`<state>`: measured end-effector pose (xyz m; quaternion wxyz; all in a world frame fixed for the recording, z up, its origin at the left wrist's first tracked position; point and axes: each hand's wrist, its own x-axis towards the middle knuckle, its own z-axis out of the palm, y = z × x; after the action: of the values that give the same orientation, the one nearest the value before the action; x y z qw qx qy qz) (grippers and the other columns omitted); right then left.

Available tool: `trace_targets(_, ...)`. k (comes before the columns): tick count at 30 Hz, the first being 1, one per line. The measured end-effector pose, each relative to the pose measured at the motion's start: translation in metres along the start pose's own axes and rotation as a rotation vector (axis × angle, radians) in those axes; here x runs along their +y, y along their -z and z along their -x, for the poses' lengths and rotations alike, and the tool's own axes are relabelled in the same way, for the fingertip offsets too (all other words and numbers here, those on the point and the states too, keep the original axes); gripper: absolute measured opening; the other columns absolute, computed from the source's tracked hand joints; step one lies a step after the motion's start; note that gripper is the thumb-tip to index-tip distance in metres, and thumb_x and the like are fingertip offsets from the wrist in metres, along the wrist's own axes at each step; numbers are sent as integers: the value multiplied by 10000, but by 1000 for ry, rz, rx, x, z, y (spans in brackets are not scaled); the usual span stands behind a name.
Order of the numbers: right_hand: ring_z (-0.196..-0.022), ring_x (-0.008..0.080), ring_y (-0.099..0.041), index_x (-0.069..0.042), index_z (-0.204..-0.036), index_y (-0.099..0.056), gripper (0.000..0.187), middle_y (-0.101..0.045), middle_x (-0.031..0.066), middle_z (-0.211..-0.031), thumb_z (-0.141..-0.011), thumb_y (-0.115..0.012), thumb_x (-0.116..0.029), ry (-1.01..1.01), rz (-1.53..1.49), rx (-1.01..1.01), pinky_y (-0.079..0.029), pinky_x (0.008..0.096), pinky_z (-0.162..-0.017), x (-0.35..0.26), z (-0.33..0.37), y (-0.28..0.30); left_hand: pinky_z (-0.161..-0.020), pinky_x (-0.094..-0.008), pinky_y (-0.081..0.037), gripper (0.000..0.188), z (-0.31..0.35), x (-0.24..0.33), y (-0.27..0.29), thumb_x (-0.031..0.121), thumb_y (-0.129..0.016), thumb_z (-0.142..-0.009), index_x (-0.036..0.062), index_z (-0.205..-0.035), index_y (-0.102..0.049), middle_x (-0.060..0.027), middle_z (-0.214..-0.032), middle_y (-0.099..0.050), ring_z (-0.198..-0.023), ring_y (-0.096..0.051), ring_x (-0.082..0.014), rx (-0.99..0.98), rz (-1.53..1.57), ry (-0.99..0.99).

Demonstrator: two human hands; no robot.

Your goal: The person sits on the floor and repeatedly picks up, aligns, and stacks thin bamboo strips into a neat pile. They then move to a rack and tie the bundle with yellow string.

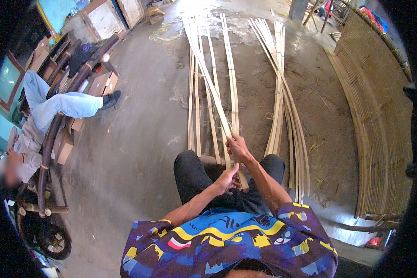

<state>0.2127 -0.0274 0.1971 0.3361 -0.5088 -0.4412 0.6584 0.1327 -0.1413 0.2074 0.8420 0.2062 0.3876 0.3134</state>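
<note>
A pale strip [215, 95] slants from the lap [192, 178] toward eleven o'clock, both hands closed around its near end: left hand [228, 179] lower, right hand [237, 147] just above. More strips [279, 92] lie at one o'clock, a mat [377, 125] between two and three; a person [62, 105] reclines at nine.
</note>
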Motion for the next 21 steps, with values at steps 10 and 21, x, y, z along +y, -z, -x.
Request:
trace_targets(10, -459, 81, -408, -29, -782, -453, 160, -430, 4, -584, -846, -444, -175, -43, 251, 93, -349, 228, -393, -2, 45, 31, -527, -235, -451, 268, -13, -15, 23, 302, -367, -889, 58, -858, -470, -34, -730, -551, -596, -527, -106, 69, -476, 44)
trace_targets(21, -615, 155, -552, -19, -1195, -335, 462, -528, 105, -838, -811, -529, -187, -188, 68, -163, -483, 286, -545, 33, 83, 54, -510, -247, -438, 206, -49, -26, 52, 237, -416, -856, 52, -875, -505, -61, -776, -559, -634, -535, -138, 333, -443, 3)
